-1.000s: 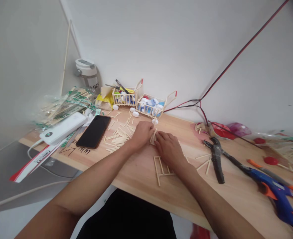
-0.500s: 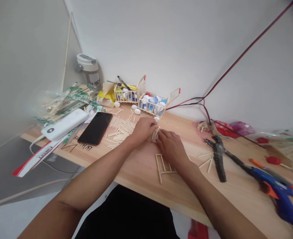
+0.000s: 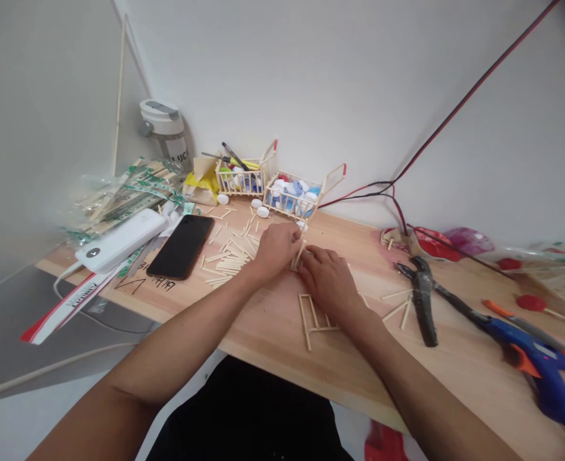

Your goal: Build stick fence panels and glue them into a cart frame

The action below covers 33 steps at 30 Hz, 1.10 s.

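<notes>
My left hand (image 3: 278, 248) is closed, its thumb and fingers pinched together at the top of some short wooden sticks (image 3: 298, 255) that lean between my hands. From the other side, my right hand (image 3: 328, 274) grips the lower end of these sticks with bent fingers, low over the table. How the sticks join is hidden by my fingers. Partly under my right wrist lies a flat stick frame (image 3: 305, 323), ladder-like with crossbars. Left of my left hand, many short cut sticks (image 3: 232, 264) are heaped on the wooden tabletop (image 3: 263, 320).
Two stick-built toy carts (image 3: 289, 203) filled with bottle caps stand at the back. A phone (image 3: 180, 246), a white power strip (image 3: 122, 240) and bagged sticks (image 3: 133, 186) lie left. Black-handled pliers (image 3: 423, 304) and a blue glue gun (image 3: 527, 358) lie right; a lidded cup (image 3: 164, 131) stands behind.
Both hands stay together around the sticks, with only a slight shift of the fingers. The whole view has moved a little, and the frame on the table lies as before.
</notes>
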{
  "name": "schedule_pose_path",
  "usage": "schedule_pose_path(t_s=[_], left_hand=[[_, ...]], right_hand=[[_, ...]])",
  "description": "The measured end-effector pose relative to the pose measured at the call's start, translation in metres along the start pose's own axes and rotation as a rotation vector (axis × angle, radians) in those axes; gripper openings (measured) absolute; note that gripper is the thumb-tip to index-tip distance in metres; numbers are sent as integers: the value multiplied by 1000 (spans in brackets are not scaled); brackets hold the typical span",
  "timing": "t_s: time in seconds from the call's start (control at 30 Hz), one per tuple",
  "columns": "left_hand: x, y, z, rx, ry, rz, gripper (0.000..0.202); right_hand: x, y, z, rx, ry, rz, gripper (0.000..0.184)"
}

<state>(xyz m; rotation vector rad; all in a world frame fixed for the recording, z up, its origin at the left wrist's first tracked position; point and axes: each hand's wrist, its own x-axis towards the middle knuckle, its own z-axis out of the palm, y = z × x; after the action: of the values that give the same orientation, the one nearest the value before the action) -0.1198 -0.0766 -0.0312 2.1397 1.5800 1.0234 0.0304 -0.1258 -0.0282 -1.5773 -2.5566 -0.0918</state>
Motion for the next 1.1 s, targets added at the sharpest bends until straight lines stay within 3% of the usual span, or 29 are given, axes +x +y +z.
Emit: schedule_pose_path(t_s=[0.43, 0.67, 0.83, 0.97, 1.1], left_hand=[[1, -6, -5, -110, -70, -33, 8], [-17, -9, -29, -161, -108, -22, 14], [-42, 8, -32, -42, -176, -48, 2], [-56, 17, -21, 178, -135, -27, 23], [-60, 17, -12, 279, -137, -10, 20]], right_hand=[[1, -3, -5, -91, -63, 19, 38], [1, -4, -5, -103, -63, 14, 35], [-1, -5, -3, -111, -45, 12, 33], [-2, -4, -3, -115, -36, 8, 33], [-2, -4, -1, -107, -32, 4, 35]])
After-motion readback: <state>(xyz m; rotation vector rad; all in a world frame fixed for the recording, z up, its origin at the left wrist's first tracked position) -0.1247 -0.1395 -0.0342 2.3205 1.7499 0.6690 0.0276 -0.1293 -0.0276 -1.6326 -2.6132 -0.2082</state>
